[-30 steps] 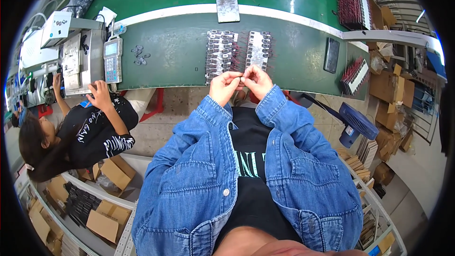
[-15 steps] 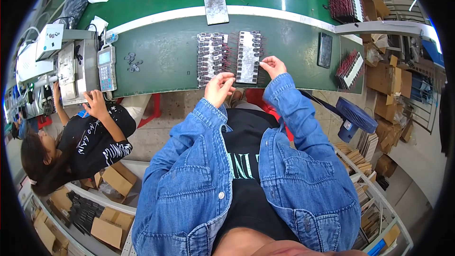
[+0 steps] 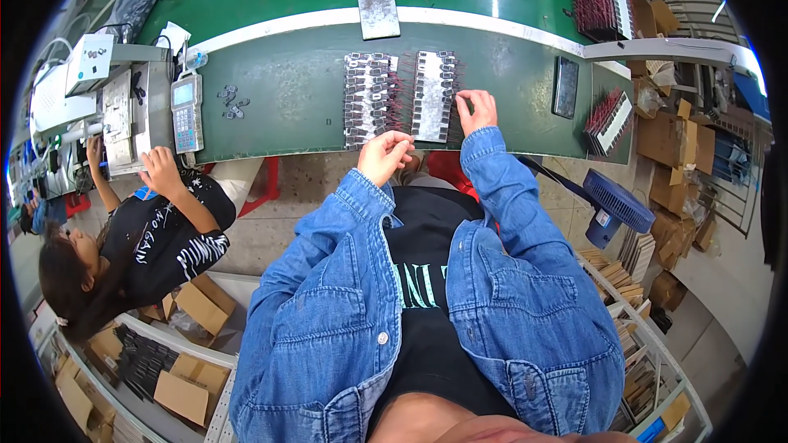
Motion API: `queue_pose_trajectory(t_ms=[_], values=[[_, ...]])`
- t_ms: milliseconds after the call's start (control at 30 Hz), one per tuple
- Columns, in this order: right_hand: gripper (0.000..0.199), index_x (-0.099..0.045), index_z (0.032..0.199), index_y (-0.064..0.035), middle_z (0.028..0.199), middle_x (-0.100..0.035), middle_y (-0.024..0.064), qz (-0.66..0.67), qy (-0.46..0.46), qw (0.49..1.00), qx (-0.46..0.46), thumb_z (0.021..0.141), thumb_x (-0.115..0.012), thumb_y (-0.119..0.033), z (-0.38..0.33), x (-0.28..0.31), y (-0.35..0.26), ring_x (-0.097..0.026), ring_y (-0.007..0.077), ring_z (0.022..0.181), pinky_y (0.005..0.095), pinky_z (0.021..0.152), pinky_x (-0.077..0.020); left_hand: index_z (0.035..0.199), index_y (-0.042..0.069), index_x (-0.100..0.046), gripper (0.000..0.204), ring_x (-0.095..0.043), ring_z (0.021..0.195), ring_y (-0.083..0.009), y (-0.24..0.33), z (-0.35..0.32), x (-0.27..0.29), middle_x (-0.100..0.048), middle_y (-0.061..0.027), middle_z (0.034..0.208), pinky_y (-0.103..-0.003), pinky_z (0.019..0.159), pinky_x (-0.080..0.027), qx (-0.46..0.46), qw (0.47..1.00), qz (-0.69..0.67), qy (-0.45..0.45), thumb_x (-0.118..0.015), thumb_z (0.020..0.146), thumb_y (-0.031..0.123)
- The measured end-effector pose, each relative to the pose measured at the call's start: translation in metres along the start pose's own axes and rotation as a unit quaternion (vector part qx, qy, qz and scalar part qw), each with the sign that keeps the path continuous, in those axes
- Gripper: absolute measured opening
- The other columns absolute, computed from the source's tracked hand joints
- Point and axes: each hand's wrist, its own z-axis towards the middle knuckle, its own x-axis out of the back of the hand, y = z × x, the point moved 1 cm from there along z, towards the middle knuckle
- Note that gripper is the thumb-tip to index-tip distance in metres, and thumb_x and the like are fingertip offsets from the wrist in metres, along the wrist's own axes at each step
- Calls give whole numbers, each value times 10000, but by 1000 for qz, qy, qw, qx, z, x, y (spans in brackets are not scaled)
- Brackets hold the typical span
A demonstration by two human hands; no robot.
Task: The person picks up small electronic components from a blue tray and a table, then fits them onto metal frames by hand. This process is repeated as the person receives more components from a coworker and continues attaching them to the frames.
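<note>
Two pale plates lie side by side on the green bench, edged with small black parts and thin red wires. My left hand (image 3: pixel 382 157) is at the near left corner of the right plate (image 3: pixel 429 107), thumb and fingers pinched together. Whatever sits between those fingertips is too small to make out. My right hand (image 3: pixel 478 111) is by the same plate's right edge, next to the red wires, its fingers curled in toward the thumb; its grip is unclear. The left plate (image 3: pixel 371 100) carries rows of black parts, with wires along its right side.
Beyond the plates lies a bare grey plate (image 3: pixel 377 3). Loose black parts (image 3: pixel 234 105) and a keypad device (image 3: pixel 186 114) are to the left. A dark phone (image 3: pixel 565 87) and another wired plate (image 3: pixel 609 125) are to the right, above a blue fan (image 3: pixel 614 203). A co-worker (image 3: pixel 148 230) sits at left.
My right hand has shifted slightly away from me and to the right, off the plate's edge. My left fingertips have moved a little right along the near edge. The co-worker's raised hand has shifted slightly.
</note>
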Motion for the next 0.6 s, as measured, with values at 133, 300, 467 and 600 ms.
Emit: queue_pose_trajectory(t_ms=[133, 300, 467, 600], values=[[140, -658, 826, -127, 813, -601, 19, -52, -14, 998, 25, 745, -716, -227, -21, 2, -11, -564, 206, 805, 364, 741, -423, 1049, 12, -580, 178, -618, 731, -96, -1, -1, 6, -651, -60, 922, -224, 611, -511, -2, 1000, -10, 9, -516, 925, 122], [188, -653, 807, -135, 765, -607, 7, -91, -49, 989, -110, 742, -719, -299, -18, -7, -19, -570, 207, 799, 356, 742, -409, 1048, 14, -583, 174, -617, 733, -94, -1, 0, 15, -650, -62, 921, -221, 612, -508, -5, 1000, -3, 29, -512, 927, 117], [241, -625, 810, -88, 773, -631, 42, 2, -65, 964, -259, 746, -729, -296, -19, -35, -25, -590, 189, 735, 349, 712, -454, 1052, 26, -587, 174, -615, 742, -97, -15, -11, 41, -649, -59, 919, -223, 609, -504, -7, 997, 12, 73, -511, 927, 120], [282, -570, 856, -28, 745, -607, 69, 178, -43, 931, -315, 748, -750, -218, -29, -58, 25, -558, 145, 689, 297, 644, -476, 1053, 41, -592, 174, -610, 701, -99, -14, -13, 60, -650, -51, 878, -230, 588, -499, -29, 991, 19, 127, -514, 920, 121]])
